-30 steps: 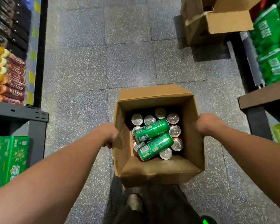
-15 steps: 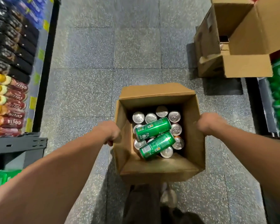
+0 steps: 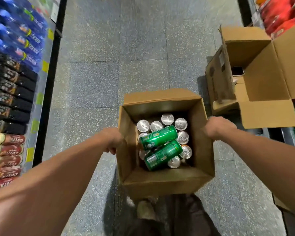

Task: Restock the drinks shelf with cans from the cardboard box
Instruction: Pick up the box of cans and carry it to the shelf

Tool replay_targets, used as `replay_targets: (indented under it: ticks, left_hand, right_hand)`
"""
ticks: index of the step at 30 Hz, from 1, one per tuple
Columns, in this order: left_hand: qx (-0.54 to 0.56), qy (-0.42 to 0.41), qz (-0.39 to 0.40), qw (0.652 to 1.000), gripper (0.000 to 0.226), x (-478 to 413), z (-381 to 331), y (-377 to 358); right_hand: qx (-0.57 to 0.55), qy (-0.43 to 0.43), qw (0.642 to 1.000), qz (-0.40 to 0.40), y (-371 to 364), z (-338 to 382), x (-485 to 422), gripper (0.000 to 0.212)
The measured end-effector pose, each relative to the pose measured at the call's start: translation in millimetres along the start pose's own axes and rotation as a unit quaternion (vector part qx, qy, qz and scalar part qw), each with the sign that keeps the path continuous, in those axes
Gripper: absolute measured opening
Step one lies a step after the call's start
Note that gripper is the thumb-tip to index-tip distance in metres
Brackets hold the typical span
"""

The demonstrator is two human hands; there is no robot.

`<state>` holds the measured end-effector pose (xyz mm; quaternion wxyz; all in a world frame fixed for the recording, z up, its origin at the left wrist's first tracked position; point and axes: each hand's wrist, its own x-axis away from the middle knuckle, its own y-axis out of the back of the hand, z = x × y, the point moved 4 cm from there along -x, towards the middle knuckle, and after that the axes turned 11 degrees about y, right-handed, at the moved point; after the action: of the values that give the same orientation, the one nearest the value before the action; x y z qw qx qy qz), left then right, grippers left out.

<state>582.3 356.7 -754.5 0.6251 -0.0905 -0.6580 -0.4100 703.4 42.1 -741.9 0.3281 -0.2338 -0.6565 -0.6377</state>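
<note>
Holding the cardboard box (image 3: 165,183) between both hands, I have it out in front of me and clear of the speckled grey floor (image 3: 109,79), with its flaps open. My left hand (image 3: 111,140) is at the top edge of the box's left wall, fingers curled round the cardboard in a firm grip. My right hand (image 3: 216,127) sits opposite it on the right wall's top edge. It is blurred on my feed, but it appears to be clamped over the rim in the same way. The cans lie inside the box, between my two hands and lower than them. Silver-topped cans (image 3: 143,126) stand upright on the bottom, and two green cans lie on their sides across them, an upper green can (image 3: 158,137) and a lower green can (image 3: 163,155), close together and both tilted. Neither hand touches any can. A drinks shelf (image 3: 10,99) with rows of bottles runs along my left. A second open box (image 3: 255,79) stands on the floor to my right, near red packs (image 3: 279,14). My shoes (image 3: 145,208) show just below the held box.
</note>
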Motion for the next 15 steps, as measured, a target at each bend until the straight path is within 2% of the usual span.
replay_targets:
  ticks: [6, 15]
  left_hand:
    - [0.026, 0.024, -0.009, 0.999, 0.027, -21, -60, 70]
    - [0.018, 0.002, -0.007, 1.0, 0.025, -66, -145, 186]
  right_hand:
    - [0.004, 0.034, 0.999, -0.011, 78, 8, -77, 0.025]
    - [0.001, 0.048, 0.999, -0.021, 194, 25, -173, 0.026]
